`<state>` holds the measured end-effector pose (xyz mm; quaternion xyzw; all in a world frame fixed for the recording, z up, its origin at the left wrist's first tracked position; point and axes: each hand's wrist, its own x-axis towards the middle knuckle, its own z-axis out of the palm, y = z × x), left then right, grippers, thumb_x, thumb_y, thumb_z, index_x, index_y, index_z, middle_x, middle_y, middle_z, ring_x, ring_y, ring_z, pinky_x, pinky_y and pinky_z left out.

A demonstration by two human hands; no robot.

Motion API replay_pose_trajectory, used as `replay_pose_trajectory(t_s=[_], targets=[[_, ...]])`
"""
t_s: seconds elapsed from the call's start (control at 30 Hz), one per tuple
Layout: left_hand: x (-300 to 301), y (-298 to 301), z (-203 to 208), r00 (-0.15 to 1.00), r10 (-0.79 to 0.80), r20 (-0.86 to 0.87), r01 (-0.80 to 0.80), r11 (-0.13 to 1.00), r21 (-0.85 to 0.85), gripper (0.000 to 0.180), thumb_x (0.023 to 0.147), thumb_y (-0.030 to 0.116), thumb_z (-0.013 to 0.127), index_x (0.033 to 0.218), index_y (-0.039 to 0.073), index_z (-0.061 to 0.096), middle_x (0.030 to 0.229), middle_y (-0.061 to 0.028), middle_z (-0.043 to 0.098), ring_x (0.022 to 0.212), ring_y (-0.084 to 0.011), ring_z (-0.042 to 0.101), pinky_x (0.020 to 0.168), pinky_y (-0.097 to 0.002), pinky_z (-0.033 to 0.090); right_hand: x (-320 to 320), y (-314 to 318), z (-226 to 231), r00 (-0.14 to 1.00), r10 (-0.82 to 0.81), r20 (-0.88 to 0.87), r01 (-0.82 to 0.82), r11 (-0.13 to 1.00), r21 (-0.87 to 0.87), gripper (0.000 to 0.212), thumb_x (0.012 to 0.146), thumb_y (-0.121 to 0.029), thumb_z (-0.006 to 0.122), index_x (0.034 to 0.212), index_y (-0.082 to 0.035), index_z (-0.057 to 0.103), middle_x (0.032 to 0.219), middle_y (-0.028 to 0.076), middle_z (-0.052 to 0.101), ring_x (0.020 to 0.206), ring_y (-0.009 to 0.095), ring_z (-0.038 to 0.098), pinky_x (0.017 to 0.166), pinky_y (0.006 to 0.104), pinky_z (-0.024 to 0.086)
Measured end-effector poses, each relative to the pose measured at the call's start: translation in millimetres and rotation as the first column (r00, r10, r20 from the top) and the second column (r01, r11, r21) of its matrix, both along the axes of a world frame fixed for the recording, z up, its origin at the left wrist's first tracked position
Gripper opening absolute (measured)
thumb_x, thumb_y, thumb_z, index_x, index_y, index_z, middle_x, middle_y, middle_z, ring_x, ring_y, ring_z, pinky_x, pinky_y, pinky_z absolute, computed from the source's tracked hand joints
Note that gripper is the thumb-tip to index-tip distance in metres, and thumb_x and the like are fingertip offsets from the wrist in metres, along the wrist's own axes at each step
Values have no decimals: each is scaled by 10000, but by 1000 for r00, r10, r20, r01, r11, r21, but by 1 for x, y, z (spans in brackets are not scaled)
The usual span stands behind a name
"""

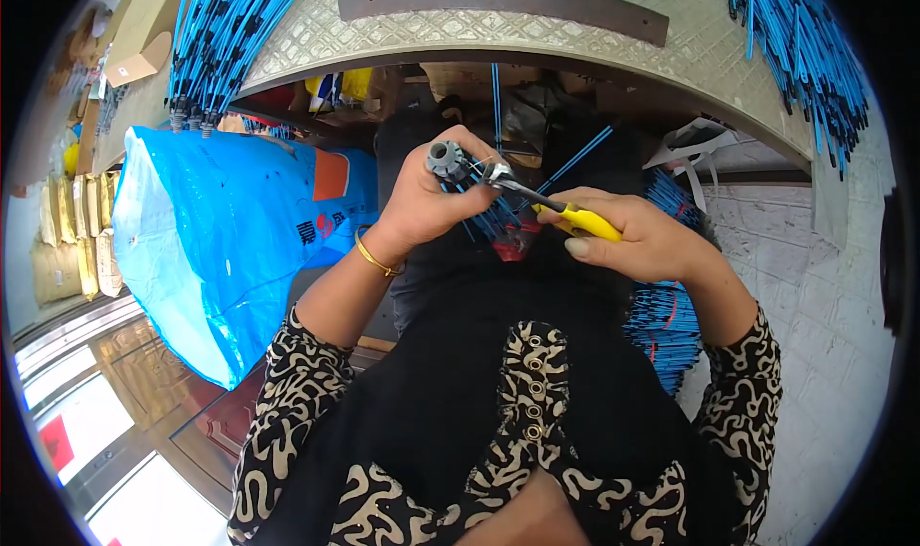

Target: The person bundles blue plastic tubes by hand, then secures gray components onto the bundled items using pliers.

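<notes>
My left hand is closed round a dark grey ribbed part with a round hollow end, which sticks up between thumb and fingers. Thin wire-like ends show beside it. My right hand grips yellow-handled pliers. Their metal jaws reach the ribbed part just past my left thumb; whether they touch it or the wire I cannot tell. Beneath both hands, thin blue rods or cables lie over my lap, with a small red piece among them.
A patterned table curves ahead, bearing a dark metal strip and blue bundles at left and right. A large blue sack stands left. More bundled blue lengths lie by my right side, near a white brick wall.
</notes>
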<state>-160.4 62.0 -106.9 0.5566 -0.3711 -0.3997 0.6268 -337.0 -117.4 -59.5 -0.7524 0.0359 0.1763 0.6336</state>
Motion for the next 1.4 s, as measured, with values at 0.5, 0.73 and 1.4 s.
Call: replay_pose_trajectory(t_s=[0.5, 0.73, 1.4], targets=[[2, 0, 7, 993, -110, 50, 105, 990, 96, 220, 680, -61, 637, 806, 58, 502, 844, -92, 596, 860, -182, 569, 763, -318, 458, 4, -9, -1, 991, 97, 91, -82, 984, -157, 373, 852, -285, 572, 1082, 9, 570, 1112, 131, 524, 1017, 248, 526, 865, 330, 415], [6, 7, 1, 982, -189, 4, 188, 982, 23, 225, 674, 15, 692, 809, 58, 517, 854, -99, 591, 849, -172, 564, 757, -305, 454, 2, 2, -11, 992, 86, 87, -79, 993, -90, 284, 848, -258, 571, 983, -8, 582, 919, 108, 568, 847, 229, 558, 736, 329, 443], [-7, -16, -2, 965, -262, -9, 262, 965, -2, 561, 541, 418, 833, 853, 32, 570, 800, -76, 559, 762, -173, 521, 691, -285, 419, -27, -19, -8, 970, 90, -225, 17, 903, 430, 447, 847, -230, 562, 1213, -40, 391, 726, 122, 606, 590, 179, 615, 505, 270, 499]])
